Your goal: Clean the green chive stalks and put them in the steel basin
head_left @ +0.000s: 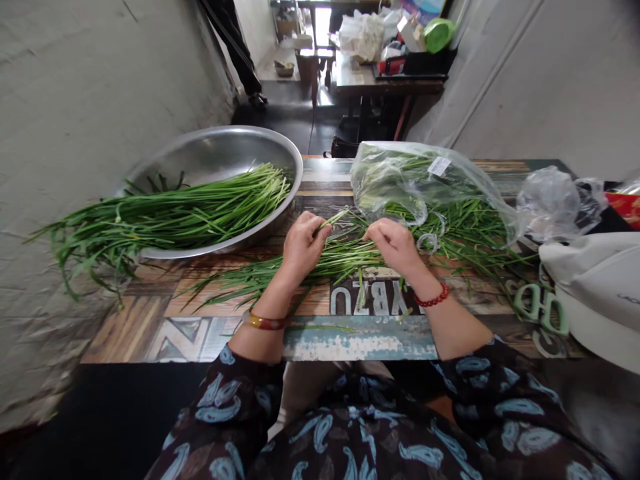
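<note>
My left hand (304, 245) is closed around a few garlic chives (337, 217), their pale ends sticking out past thumb and finger. A short distance to its right, my right hand (393, 243) is pinched; whatever is between its fingertips is too small to make out. Beneath both hands, a loose pile of garlic chives (345, 260) lies across the table. On the left, a metal basin (295, 187) holds a large bundle of chives (200, 207), leaves hanging over its rim. Behind my right hand, a clear plastic bag (465, 180) partly covers more chives (450, 223).
The patterned wooden table (130, 327) has a front edge close to my body. At the right are a crumpled plastic bag (547, 200), green scissors handles (540, 307) and a white cap (595, 287). Beyond stands another cluttered table (350, 77). A person's leg (240, 53) shows at the back left.
</note>
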Demonstrator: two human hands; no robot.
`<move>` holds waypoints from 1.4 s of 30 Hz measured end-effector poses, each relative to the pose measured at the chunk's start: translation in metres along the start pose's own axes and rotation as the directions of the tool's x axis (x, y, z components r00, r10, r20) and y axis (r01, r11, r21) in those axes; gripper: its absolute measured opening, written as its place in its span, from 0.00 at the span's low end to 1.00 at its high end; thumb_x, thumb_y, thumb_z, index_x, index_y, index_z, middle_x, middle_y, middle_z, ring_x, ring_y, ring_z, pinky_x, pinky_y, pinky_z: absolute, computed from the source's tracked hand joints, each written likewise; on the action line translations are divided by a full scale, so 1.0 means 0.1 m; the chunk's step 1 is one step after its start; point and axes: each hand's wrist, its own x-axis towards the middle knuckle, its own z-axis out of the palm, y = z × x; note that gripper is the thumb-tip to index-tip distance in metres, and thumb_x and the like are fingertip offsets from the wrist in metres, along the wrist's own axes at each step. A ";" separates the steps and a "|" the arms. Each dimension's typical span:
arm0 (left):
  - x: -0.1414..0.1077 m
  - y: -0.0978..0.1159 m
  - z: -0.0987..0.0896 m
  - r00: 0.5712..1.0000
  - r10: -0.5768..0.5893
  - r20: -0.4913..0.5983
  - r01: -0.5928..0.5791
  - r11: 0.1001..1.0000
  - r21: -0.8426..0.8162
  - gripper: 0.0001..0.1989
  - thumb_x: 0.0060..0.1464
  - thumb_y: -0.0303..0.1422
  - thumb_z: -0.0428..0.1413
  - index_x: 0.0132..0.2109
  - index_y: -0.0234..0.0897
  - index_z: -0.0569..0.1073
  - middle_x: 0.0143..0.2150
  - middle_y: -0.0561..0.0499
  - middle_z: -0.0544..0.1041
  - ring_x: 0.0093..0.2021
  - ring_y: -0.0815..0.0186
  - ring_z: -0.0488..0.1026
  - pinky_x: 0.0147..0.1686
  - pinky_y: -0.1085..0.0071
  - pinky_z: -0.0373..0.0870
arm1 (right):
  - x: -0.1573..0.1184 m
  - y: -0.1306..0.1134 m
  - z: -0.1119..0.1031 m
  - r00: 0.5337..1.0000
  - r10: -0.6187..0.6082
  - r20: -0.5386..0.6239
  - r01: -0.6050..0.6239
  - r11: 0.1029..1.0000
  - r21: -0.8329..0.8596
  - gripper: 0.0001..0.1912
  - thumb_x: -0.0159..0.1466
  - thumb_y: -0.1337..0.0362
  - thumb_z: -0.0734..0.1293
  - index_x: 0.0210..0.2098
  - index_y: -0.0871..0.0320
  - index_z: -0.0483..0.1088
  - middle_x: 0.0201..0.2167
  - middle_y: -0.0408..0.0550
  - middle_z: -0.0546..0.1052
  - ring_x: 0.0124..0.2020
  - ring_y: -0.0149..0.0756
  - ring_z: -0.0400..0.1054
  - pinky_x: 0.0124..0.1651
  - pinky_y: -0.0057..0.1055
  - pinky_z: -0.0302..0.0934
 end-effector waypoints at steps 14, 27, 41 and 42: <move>0.01 0.00 -0.08 0.994 -0.094 -0.061 0.094 0.996 0.004 0.13 0.62 0.35 0.49 0.29 0.38 0.63 0.23 0.57 0.60 0.26 0.70 0.57 0.29 0.72 0.53 | -0.01 -0.08 -0.21 0.829 -0.163 0.534 0.062 0.977 0.203 0.13 0.68 0.59 0.64 0.34 0.54 0.79 0.34 0.45 0.80 0.37 0.34 0.74 0.43 0.33 0.67; -0.02 -0.03 0.05 0.989 -0.113 0.093 0.111 0.993 0.028 0.14 0.62 0.35 0.48 0.29 0.36 0.68 0.25 0.55 0.64 0.28 0.69 0.61 0.30 0.72 0.54 | 0.01 0.32 0.03 0.978 0.043 0.203 0.063 0.869 -0.490 0.10 0.66 0.64 0.65 0.39 0.53 0.80 0.40 0.50 0.79 0.41 0.43 0.65 0.46 0.40 0.57; -0.04 -0.02 0.09 0.992 -0.100 0.070 0.106 0.991 -0.085 0.12 0.61 0.34 0.52 0.34 0.34 0.77 0.32 0.48 0.78 0.36 0.64 0.73 0.39 0.70 0.65 | -0.02 0.13 0.00 0.996 -0.041 0.079 0.066 0.934 -0.352 0.14 0.71 0.58 0.59 0.38 0.54 0.75 0.36 0.47 0.78 0.39 0.39 0.67 0.46 0.37 0.56; -0.04 -0.01 0.09 0.993 -0.091 0.072 0.098 0.990 -0.103 0.11 0.60 0.34 0.53 0.36 0.33 0.78 0.33 0.47 0.78 0.37 0.64 0.73 0.40 0.70 0.66 | -0.02 0.12 0.00 0.996 -0.051 0.077 0.074 0.938 -0.338 0.14 0.71 0.58 0.59 0.38 0.54 0.75 0.35 0.46 0.78 0.38 0.39 0.67 0.46 0.37 0.56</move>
